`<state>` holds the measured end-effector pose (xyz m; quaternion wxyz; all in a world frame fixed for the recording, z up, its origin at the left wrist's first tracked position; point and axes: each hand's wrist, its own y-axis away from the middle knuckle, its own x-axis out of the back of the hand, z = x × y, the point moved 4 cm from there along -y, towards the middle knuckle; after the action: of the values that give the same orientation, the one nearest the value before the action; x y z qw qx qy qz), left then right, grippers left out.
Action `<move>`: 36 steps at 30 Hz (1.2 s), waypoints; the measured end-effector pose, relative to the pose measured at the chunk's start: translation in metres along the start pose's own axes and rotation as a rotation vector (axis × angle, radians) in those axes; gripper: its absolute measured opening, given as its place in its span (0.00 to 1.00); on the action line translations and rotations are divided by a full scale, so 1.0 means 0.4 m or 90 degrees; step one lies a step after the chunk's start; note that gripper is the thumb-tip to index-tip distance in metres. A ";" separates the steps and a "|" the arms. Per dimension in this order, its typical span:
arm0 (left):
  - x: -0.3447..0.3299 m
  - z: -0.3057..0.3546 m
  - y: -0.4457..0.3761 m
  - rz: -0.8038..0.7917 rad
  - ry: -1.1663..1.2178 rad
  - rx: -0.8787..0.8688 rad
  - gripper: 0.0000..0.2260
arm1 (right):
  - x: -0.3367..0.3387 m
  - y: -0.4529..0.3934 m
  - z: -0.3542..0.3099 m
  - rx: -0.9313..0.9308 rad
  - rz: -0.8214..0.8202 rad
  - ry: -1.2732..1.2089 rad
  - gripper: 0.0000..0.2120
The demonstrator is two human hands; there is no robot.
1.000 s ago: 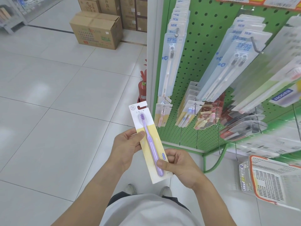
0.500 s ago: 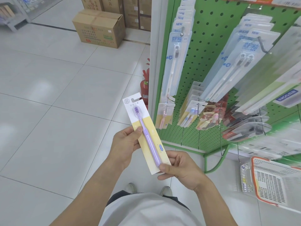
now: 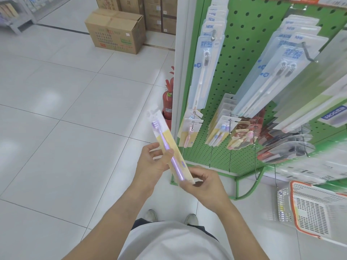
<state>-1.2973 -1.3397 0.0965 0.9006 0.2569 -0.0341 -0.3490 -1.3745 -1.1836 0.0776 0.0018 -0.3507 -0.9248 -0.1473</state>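
Currently, the left hand (image 3: 153, 162) grips the purple toothbrush pack (image 3: 164, 136) at mid-length, with the thumb across its front. The right hand (image 3: 203, 183) pinches the pack's near lower end. The pack is held tilted, bristle end far, just left of the green pegboard rack (image 3: 244, 27). Near right: shopping basket (image 3: 317, 209). Far left: cardboard box (image 3: 116, 31) on the tiled floor (image 3: 65, 147).

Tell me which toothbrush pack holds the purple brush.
The yellow-backed pack, gripped by the left hand and right hand. The hanging packs on the green pegboard show whitish, pink or blue brushes instead.
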 end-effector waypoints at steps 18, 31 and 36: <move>0.024 0.000 -0.003 -0.063 0.070 0.002 0.14 | -0.036 0.009 -0.030 0.102 -0.005 0.044 0.18; 0.029 0.004 0.008 -0.121 0.017 -0.024 0.14 | -0.018 -0.004 -0.007 0.004 0.012 -0.087 0.21; 0.019 0.013 0.016 -0.131 0.024 -0.025 0.12 | -0.020 0.003 -0.006 -0.012 -0.042 -0.096 0.22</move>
<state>-1.2889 -1.3428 0.1033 0.8653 0.2481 0.0165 -0.4352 -1.3680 -1.1887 0.0793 -0.0759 -0.3303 -0.9319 -0.1290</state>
